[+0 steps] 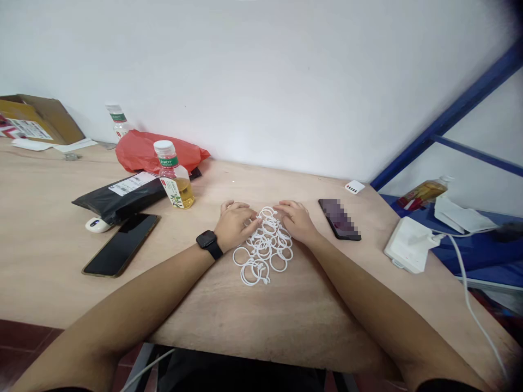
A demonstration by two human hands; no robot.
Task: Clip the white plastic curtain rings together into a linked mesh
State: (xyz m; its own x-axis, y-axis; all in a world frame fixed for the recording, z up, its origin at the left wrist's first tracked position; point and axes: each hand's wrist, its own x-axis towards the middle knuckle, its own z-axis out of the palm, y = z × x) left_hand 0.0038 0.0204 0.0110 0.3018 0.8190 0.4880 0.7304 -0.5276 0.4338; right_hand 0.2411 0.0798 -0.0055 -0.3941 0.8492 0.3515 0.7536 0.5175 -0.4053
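A loose pile of several white plastic curtain rings (263,247), some with small eyelets, lies on the wooden table in front of me. My left hand (237,224), with a black watch (207,241) on its wrist, rests at the pile's left side. Its fingers are apart and bent a little, the thumb against the nearest rings. On the pile's right side my right hand (297,220) lies with fingers loosely stretched toward the rings at the far end. Neither hand is seen to grip a ring. Some rings are partly covered by the fingers.
Left of the hands are a drink bottle (180,188), black parcel (122,196), red bag (143,152), phone (122,245) and white earbud case (97,225). To the right lie another phone (337,218), a white power strip (408,245) with its cable, and a small white charger (354,187).
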